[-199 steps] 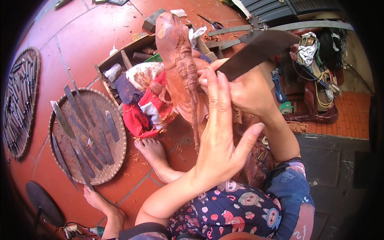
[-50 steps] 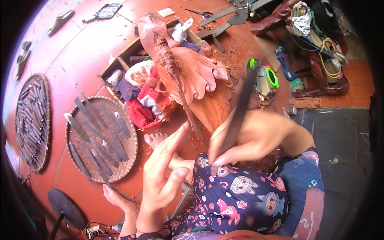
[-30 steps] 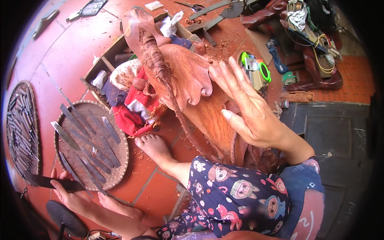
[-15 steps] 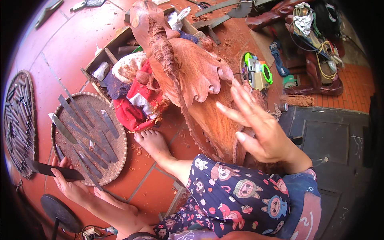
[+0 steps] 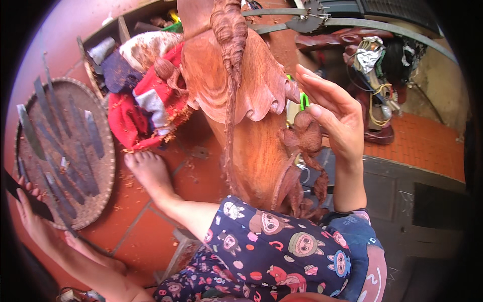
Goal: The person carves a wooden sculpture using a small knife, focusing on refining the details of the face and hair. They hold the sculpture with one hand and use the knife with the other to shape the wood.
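My left hand (image 5: 31, 211) is closed around a dark flat bar (image 5: 36, 205) at the far left, beside a round woven tray (image 5: 106, 201). Flat metal blades (image 5: 86, 171) lie spread in that tray. On the other side, my right hand (image 5: 337, 113) is held up with its fingers stretched out and nothing in it. Its fingertips are near the scalloped edge of a large reddish wood carving (image 5: 256, 156); whether they touch it I cannot tell. A rounded carved knob (image 5: 308, 133) stands just below the right thumb.
Red and white cloth (image 5: 146, 108) with wood shavings lies left of the carving, by a wooden box (image 5: 123, 30). My bare foot (image 5: 148, 168) rests on the tiles. A dark wooden stand (image 5: 347, 40) holds cables at the far right, above a dark panel (image 5: 387, 201).
The view has swung right, so the tray and my left hand sit nearer the left edge. My right hand has risen and turned more upright. The left hand still holds the dark bar.
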`<state>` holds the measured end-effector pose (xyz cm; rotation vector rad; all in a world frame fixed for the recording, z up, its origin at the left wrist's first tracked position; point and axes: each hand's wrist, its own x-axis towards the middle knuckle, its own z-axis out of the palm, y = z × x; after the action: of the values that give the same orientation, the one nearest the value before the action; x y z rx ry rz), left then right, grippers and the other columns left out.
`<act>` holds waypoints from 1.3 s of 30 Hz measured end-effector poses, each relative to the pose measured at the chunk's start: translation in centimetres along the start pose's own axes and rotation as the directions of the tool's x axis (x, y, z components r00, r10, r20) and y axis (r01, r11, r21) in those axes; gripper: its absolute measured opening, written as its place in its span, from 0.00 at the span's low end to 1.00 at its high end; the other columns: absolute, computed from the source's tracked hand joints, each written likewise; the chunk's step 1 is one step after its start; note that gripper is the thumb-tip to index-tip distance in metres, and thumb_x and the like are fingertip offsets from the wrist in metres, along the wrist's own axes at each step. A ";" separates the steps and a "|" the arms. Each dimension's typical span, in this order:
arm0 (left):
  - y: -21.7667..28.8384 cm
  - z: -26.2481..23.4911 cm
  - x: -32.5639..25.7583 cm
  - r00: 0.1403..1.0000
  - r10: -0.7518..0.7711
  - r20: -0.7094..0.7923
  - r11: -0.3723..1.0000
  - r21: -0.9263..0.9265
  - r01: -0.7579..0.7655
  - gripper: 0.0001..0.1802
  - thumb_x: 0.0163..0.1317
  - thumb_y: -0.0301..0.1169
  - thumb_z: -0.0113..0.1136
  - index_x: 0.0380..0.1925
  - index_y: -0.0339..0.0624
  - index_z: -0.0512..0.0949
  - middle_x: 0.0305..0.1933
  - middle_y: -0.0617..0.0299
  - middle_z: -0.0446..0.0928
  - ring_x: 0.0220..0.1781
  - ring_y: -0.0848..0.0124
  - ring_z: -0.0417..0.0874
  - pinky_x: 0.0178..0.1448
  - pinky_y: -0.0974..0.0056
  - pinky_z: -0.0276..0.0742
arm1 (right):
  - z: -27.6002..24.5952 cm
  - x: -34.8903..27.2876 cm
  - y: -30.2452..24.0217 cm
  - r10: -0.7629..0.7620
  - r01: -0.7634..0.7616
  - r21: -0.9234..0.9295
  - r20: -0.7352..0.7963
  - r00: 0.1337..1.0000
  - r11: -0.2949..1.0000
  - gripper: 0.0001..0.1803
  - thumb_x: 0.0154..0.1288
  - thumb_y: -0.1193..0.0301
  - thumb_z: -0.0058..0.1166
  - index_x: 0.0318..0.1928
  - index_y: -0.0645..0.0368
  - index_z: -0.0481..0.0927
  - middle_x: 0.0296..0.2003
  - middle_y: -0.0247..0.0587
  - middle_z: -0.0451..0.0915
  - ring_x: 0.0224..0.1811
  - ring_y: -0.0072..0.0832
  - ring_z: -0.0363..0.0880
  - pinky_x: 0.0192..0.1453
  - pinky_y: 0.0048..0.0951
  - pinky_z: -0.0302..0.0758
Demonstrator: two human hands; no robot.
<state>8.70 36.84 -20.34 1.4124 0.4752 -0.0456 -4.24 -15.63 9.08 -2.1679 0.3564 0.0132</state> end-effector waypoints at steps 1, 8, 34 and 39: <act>-0.7 0.0 -0.1 1.000 -0.013 -0.023 1.000 -0.012 0.012 0.19 0.76 0.38 0.54 0.58 0.37 0.77 0.48 0.64 0.80 0.43 0.78 0.78 0.50 0.72 0.73 | 0.3 0.3 -0.2 0.011 -0.011 0.009 0.014 1.000 1.000 0.25 0.63 0.82 0.60 0.62 0.70 0.76 0.67 0.55 0.72 0.71 0.36 0.70 0.76 0.36 0.64; -3.2 -1.0 -1.1 0.991 -0.088 -0.099 0.995 -0.045 0.084 0.20 0.75 0.39 0.56 0.59 0.38 0.77 0.48 0.65 0.79 0.43 0.78 0.77 0.51 0.72 0.72 | 2.9 2.5 -2.3 0.101 -0.097 -0.159 0.019 0.995 0.983 0.27 0.66 0.77 0.56 0.65 0.70 0.73 0.64 0.51 0.75 0.69 0.34 0.71 0.73 0.35 0.66; -0.8 4.2 -2.7 0.950 0.310 0.045 0.226 0.967 -0.119 0.12 0.52 0.37 0.73 0.32 0.42 0.84 0.33 0.51 0.85 0.36 0.52 0.87 0.44 0.51 0.80 | 1.6 1.8 1.1 0.039 -0.045 -0.159 -0.042 0.998 0.986 0.23 0.71 0.73 0.53 0.64 0.67 0.76 0.60 0.48 0.79 0.60 0.29 0.79 0.66 0.30 0.74; -2.3 5.8 -5.1 0.999 0.033 -0.044 -0.048 0.998 0.046 0.20 0.48 0.37 0.74 0.42 0.44 0.83 0.43 0.47 0.86 0.47 0.46 0.86 0.52 0.47 0.81 | 1.3 2.7 -0.7 -0.011 0.010 -0.034 -0.030 0.999 0.999 0.18 0.71 0.76 0.54 0.59 0.70 0.78 0.58 0.49 0.81 0.60 0.31 0.80 0.66 0.32 0.74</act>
<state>5.03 29.69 -20.31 2.9935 0.4820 -0.4819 -1.36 -14.87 8.45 -2.2054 0.3642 -0.0196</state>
